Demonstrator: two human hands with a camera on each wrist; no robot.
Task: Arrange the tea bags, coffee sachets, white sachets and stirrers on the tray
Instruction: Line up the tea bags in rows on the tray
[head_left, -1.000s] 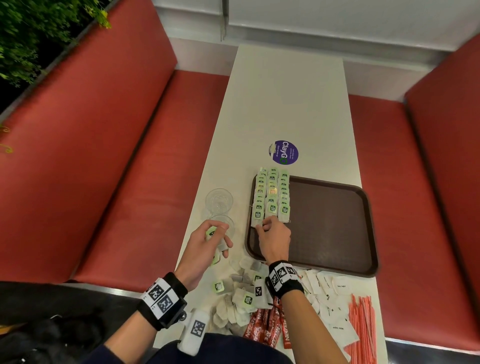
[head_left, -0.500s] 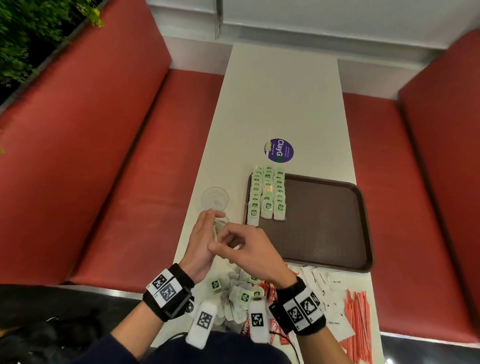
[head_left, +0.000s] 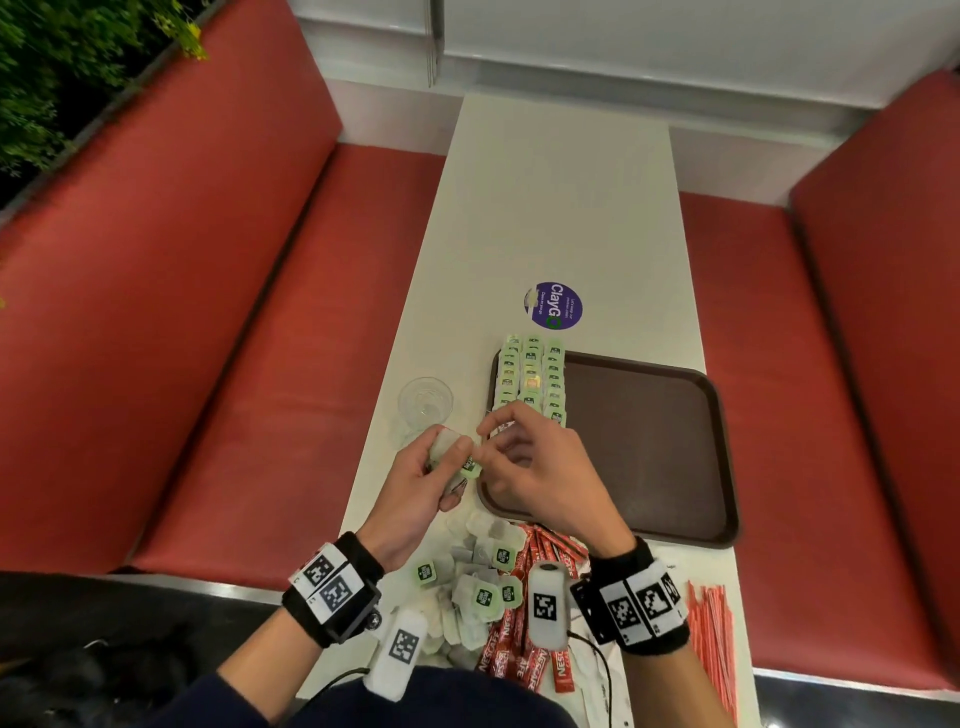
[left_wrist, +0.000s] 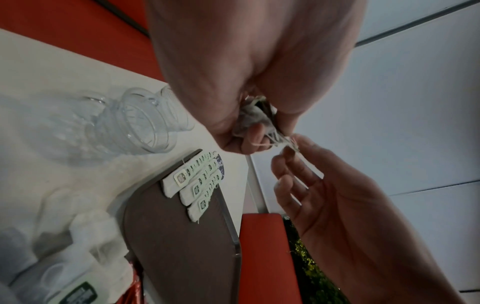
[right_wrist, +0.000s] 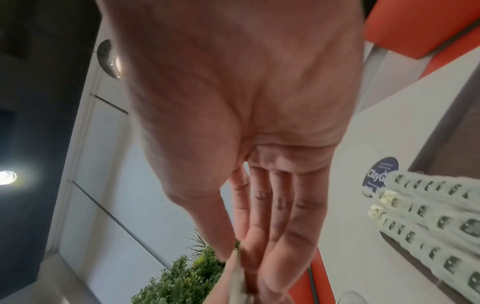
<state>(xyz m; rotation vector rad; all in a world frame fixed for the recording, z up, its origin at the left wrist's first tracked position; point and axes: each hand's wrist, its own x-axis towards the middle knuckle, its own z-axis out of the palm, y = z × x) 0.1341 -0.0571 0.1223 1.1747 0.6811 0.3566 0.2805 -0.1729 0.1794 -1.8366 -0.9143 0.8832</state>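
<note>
- Head view: left hand (head_left: 415, 483) curled round a small bunch of tea bags (head_left: 457, 457), held above the table (head_left: 561, 208) just left of the brown tray (head_left: 649, 441); right hand (head_left: 535, 467) pinching at a string or tag from that bunch. 3 rows of tea bags (head_left: 530, 379) along the tray's far-left edge, too small to count. Loose tea bags, red coffee sachets (head_left: 524, 660), white sachets and stirrers (head_left: 711, 639) piled near; only 2 clear cups (head_left: 425, 402) counted.
- Left wrist view: tangled strings (left_wrist: 272, 142) between thumb and fingers (left_wrist: 285, 156). Probably light, soft, easily torn; best taken by the tag.
- Right wrist view: right fingers nearly straight, thumb closing on a thin tag (right_wrist: 235, 273).
</note>
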